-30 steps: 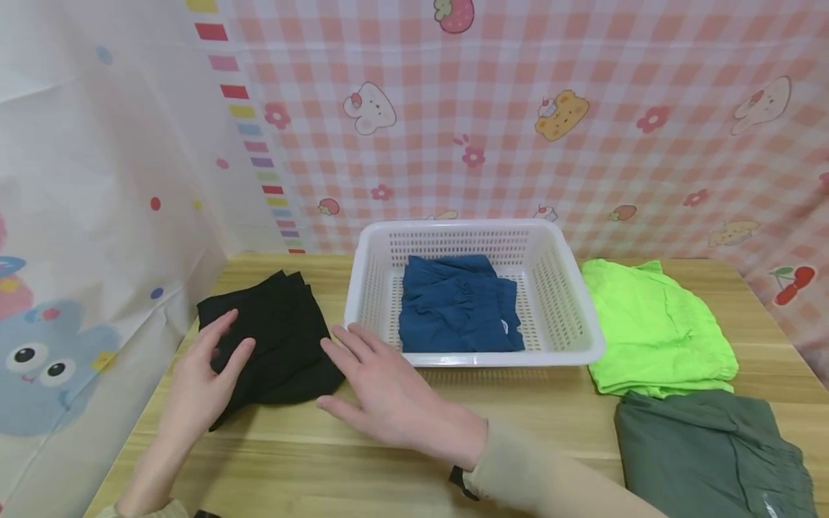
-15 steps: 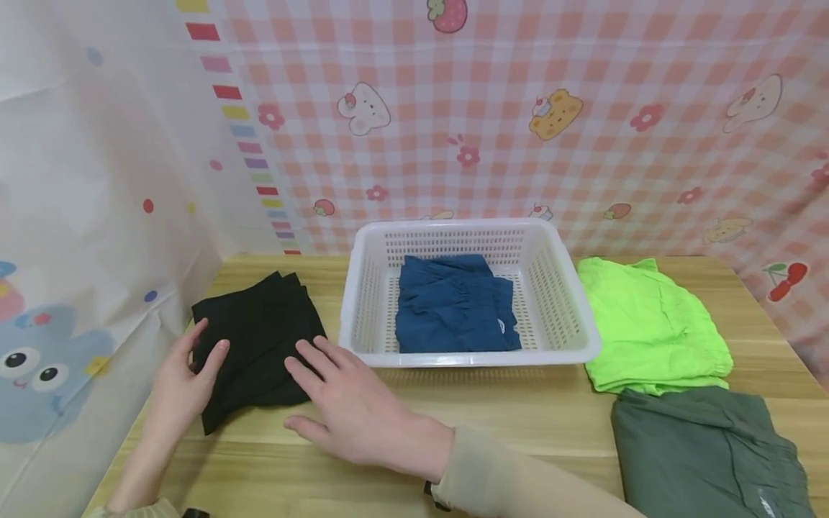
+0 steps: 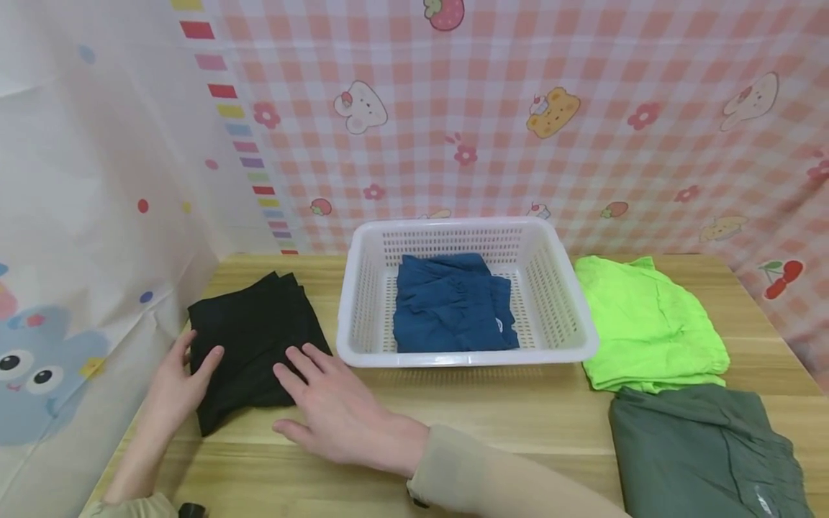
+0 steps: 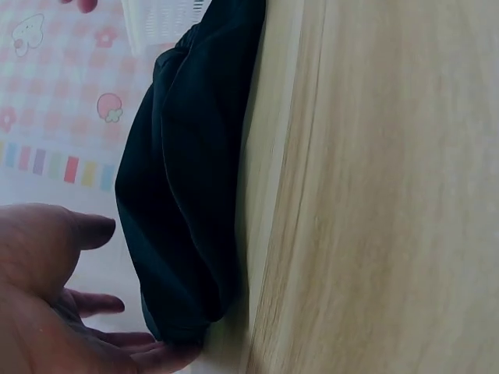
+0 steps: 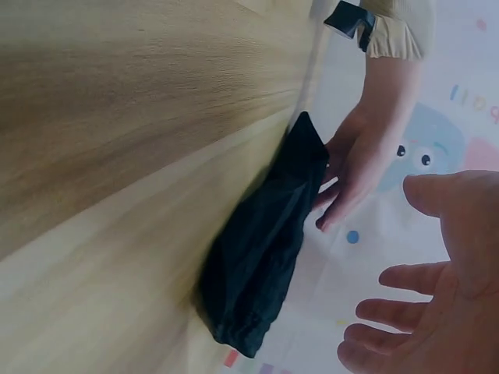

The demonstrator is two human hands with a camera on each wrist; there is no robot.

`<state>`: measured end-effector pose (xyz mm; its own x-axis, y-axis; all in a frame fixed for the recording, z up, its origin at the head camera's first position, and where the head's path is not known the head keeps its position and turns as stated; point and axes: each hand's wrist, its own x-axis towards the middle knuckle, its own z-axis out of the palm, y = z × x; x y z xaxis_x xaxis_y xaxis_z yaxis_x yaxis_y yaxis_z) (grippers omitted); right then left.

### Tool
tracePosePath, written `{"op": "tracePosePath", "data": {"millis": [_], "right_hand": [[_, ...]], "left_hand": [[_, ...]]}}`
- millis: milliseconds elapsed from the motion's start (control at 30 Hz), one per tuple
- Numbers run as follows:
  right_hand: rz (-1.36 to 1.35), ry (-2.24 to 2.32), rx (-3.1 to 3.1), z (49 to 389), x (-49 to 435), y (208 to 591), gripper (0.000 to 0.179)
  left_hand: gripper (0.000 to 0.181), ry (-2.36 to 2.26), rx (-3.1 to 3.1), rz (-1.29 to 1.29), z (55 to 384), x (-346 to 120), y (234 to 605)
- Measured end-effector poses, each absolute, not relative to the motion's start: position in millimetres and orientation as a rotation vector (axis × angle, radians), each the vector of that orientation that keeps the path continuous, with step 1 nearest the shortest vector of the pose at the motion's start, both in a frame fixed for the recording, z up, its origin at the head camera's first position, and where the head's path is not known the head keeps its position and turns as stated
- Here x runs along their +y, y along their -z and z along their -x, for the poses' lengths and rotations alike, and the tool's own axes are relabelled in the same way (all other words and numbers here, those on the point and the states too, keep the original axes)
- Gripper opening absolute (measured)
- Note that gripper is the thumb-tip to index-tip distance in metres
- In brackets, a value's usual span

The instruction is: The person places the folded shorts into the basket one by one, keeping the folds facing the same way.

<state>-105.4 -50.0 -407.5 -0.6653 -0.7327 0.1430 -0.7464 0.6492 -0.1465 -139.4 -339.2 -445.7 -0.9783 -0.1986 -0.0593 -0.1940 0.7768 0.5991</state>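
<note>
A folded black garment lies on the left part of the wooden table. My left hand is at its left edge, fingers spread with the thumb over the cloth; in the left wrist view the fingertips reach the garment's end. Over its right side, my right hand is held with the fingers extended and apart. The right wrist view shows that hand a short way off the black cloth, holding nothing. A white perforated basket stands right of the hands, with folded dark blue shorts inside.
Right of the basket lies a folded neon green garment. In front of it, a folded dark grey-green garment overlaps its near edge. A pink checked cloth backdrop rises behind the table, and a white printed one stands at left.
My right hand has moved left and slightly down, closer over the black garment. My left hand has shifted slightly left and down to the garment's edge. The garments and basket stay in place.
</note>
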Motion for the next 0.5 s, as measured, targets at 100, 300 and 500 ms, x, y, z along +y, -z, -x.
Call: {"op": "tracePosePath", "data": {"millis": [100, 300, 500], "right_hand": [[-1.212, -0.329, -2.823, 109, -56, 410, 0.068], [-1.12, -0.344, -2.891, 114, -67, 418, 0.07], [-1.03, -0.371, -2.986, 121, -75, 427, 0.073]], "left_hand": [[0.08, 1.035, -2.98, -0.386, 141, -343, 446], [0.085, 1.027, -3.067, -0.466, 144, -350, 443], [0.085, 0.989, -3.103, -0.476, 149, -353, 441]]}}
